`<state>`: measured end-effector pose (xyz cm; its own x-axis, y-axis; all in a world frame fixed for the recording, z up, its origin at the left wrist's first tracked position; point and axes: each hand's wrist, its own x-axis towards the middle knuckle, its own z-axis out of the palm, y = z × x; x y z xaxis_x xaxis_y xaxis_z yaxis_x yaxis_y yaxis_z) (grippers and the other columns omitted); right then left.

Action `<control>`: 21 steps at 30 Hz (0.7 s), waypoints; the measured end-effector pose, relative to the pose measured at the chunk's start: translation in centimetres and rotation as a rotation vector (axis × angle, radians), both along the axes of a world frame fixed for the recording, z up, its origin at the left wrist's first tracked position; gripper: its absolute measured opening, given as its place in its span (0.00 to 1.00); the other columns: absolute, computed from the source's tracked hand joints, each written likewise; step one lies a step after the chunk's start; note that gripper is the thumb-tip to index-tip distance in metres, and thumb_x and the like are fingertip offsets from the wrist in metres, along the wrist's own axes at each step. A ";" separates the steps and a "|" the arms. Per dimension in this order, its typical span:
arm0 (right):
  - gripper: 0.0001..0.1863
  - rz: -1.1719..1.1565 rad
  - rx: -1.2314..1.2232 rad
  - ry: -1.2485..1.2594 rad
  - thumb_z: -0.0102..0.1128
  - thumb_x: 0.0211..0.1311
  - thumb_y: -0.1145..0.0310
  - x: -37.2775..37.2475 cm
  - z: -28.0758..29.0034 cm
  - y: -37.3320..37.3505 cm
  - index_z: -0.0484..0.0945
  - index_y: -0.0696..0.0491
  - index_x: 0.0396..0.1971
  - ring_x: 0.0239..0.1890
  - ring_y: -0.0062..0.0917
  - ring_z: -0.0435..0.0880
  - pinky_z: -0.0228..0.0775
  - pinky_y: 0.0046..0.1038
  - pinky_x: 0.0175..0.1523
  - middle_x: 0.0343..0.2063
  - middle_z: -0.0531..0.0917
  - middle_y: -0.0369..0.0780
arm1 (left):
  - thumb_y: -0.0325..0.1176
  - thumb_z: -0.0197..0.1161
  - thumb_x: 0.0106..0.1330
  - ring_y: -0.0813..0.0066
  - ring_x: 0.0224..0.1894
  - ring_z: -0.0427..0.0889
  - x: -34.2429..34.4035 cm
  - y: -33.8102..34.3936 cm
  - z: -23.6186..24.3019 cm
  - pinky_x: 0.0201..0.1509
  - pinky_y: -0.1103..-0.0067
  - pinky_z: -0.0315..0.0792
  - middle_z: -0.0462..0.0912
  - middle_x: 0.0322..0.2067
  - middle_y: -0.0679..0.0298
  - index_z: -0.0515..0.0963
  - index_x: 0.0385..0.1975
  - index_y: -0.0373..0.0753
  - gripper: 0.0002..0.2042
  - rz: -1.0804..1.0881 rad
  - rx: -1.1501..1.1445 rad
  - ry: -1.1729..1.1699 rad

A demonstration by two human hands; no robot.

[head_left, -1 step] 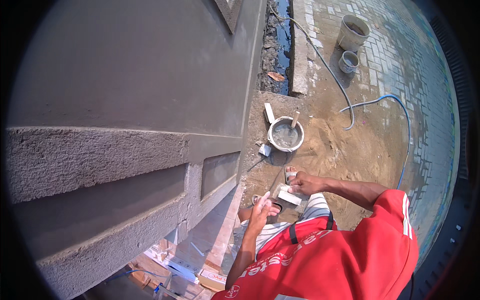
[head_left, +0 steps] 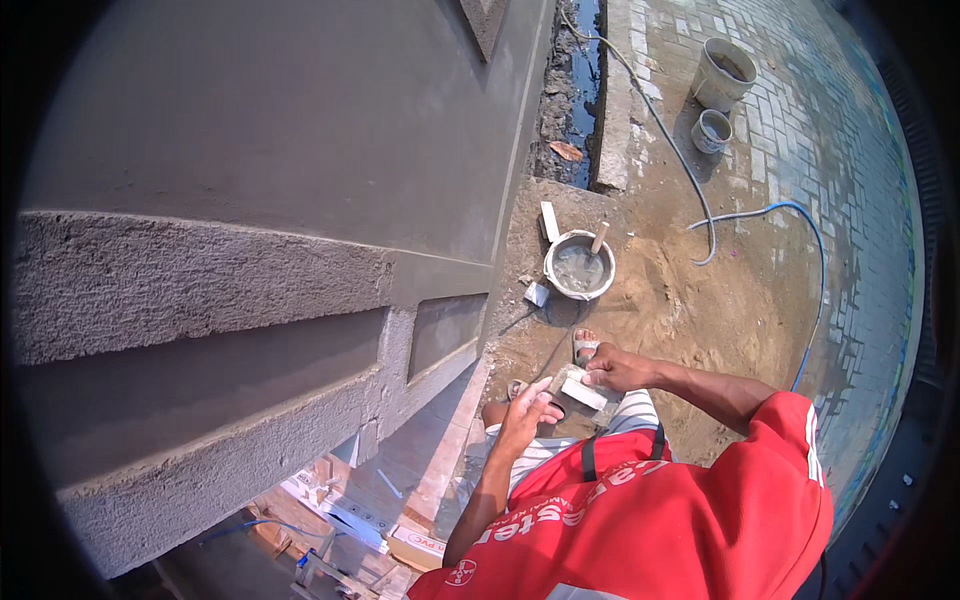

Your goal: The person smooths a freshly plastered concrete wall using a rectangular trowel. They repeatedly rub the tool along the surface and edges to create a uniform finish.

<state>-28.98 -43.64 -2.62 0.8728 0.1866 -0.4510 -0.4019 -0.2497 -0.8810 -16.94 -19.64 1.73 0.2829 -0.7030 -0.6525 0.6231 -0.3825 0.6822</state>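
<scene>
The fingers of the right hand (head_left: pixel 620 370) are bent and closed on the near end of a pale block (head_left: pixel 584 394), which lies on a flat grey plate (head_left: pixel 607 411); together they look like a hand float. This tool is in front of the person, above the striped trousers (head_left: pixel 632 412). The left hand (head_left: pixel 522 416) is half open, with the fingers spread and a little curved. It seems to have hold of nothing and is just beside the plate; whether a fingertip touches the plate, I cannot tell.

Beyond the hands is a sandal (head_left: pixel 586 349) on a foot, and further on stands a bucket (head_left: pixel 580 266) with wet grey mix, from which a wooden handle (head_left: pixel 599 238) leans out. Near this bucket lie a long white piece (head_left: pixel 549 222) and a small white block (head_left: pixel 537 294).

On the left side, the grey wall (head_left: pixel 270 130) with its rough ledge (head_left: pixel 200 285) closes the space. Farther away, a grey hose (head_left: pixel 680 152) and a blue hose (head_left: pixel 821 262) cross the ground, a large pail (head_left: pixel 708 88) stands next to a small pail (head_left: pixel 711 132), and a ditch (head_left: pixel 583 90) holds dark water.
</scene>
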 end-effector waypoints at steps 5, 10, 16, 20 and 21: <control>0.15 -0.390 0.463 0.266 0.53 0.71 0.58 -0.6 8.6 1.3 0.79 0.54 0.34 0.27 0.10 0.72 0.66 0.18 0.33 0.26 0.79 0.28 | 0.36 0.53 0.72 0.79 0.30 0.79 1.7 -1.0 6.4 0.36 0.80 0.74 0.83 0.29 0.61 0.75 0.36 0.34 0.10 -0.208 0.026 -0.190; 0.16 -0.434 0.313 0.199 0.53 0.71 0.55 -1.7 13.5 1.9 0.80 0.54 0.36 0.25 0.10 0.72 0.65 0.18 0.30 0.25 0.79 0.27 | 0.35 0.55 0.70 0.79 0.31 0.79 0.5 -1.6 8.5 0.38 0.80 0.74 0.83 0.30 0.61 0.75 0.37 0.34 0.09 -0.138 -0.159 -0.082; 0.16 -0.234 0.200 0.254 0.53 0.71 0.55 -3.1 14.2 4.0 0.81 0.51 0.34 0.22 0.08 0.68 0.59 0.17 0.26 0.21 0.77 0.26 | 0.41 0.52 0.73 0.79 0.30 0.81 -2.1 1.9 7.6 0.36 0.81 0.74 0.82 0.29 0.65 0.76 0.38 0.37 0.14 -0.061 -0.167 -0.051; 0.13 -0.193 -0.124 0.051 0.55 0.69 0.61 -1.8 15.6 9.1 0.79 0.57 0.36 0.26 0.14 0.73 0.66 0.23 0.30 0.23 0.78 0.31 | 0.40 0.49 0.73 0.79 0.29 0.81 -4.3 6.2 6.2 0.33 0.80 0.75 0.81 0.27 0.66 0.76 0.38 0.35 0.14 0.030 -0.040 -0.173; 0.14 -0.170 -0.362 -0.074 0.56 0.68 0.62 -1.0 16.5 10.6 0.78 0.60 0.38 0.28 0.19 0.75 0.68 0.25 0.33 0.22 0.79 0.36 | 0.39 0.49 0.73 0.79 0.29 0.81 -4.7 7.3 5.0 0.32 0.80 0.75 0.81 0.27 0.66 0.76 0.38 0.35 0.14 0.073 -0.003 -0.241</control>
<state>-29.99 -32.99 13.87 0.9099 -0.1224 -0.3963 -0.4032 -0.4850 -0.7760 -21.64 -12.30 6.73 0.4806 -0.6764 -0.5581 0.4682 -0.3402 0.8155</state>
